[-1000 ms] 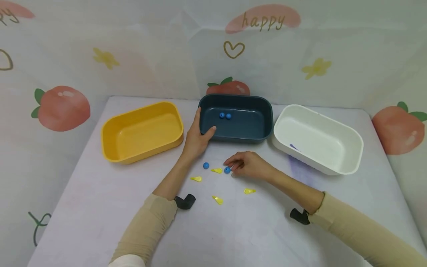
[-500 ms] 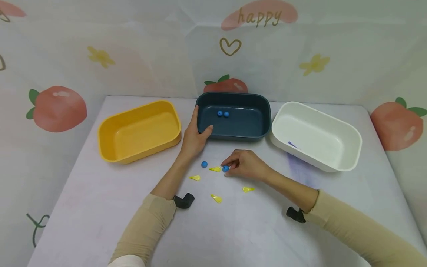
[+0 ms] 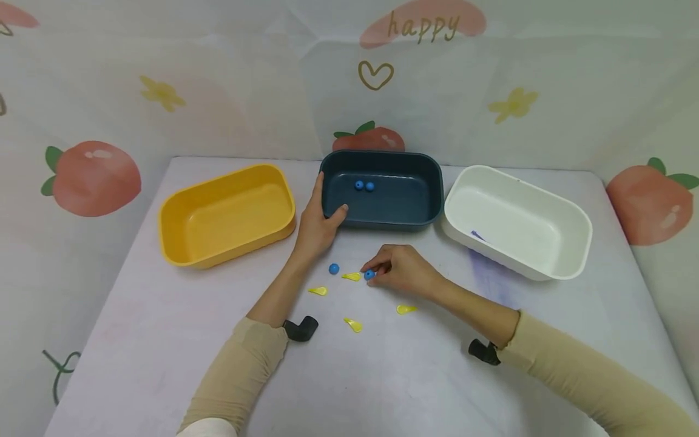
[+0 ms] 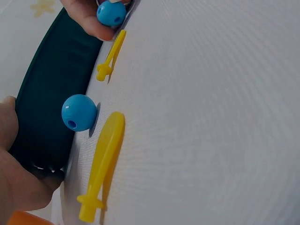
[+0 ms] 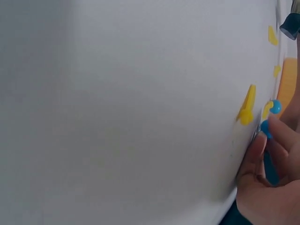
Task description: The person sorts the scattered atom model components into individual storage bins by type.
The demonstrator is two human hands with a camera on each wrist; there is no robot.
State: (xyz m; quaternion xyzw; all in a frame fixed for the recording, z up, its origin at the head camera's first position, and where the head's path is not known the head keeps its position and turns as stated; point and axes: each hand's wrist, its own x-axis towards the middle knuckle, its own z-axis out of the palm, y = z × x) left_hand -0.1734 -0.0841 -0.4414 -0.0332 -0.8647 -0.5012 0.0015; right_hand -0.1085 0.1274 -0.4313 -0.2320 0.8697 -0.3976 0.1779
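My left hand [image 3: 318, 227] grips the near left corner of a dark blue bin [image 3: 393, 220], its thumb at the front rim and its fingers along the left side. Two blue beads [image 3: 364, 186] lie inside that bin. My right hand [image 3: 406, 270] pinches another blue bead [image 3: 369, 275] between thumb and fingertips, low over the table. In the left wrist view a hole shows in this pinched bead [image 4: 111, 14]. A loose blue bead [image 3: 334, 268] lies to its left. Between them lies a yellow paddle-shaped plastic piece [image 3: 352, 277] with a small peg end.
Other yellow pieces lie nearer the front: one at left [image 3: 318, 291], one in the middle [image 3: 353, 325] and one at right [image 3: 406, 309]. A yellow bin [image 3: 229, 252] stands left of the dark blue bin, a white bin [image 3: 519, 264] right of it. A printed cloth wall [image 3: 306, 109] rises behind.
My right thumb and fingertips have closed on the blue bead, after hovering just beside it. My left hand keeps its grip on the bin. The head view has shifted slightly.
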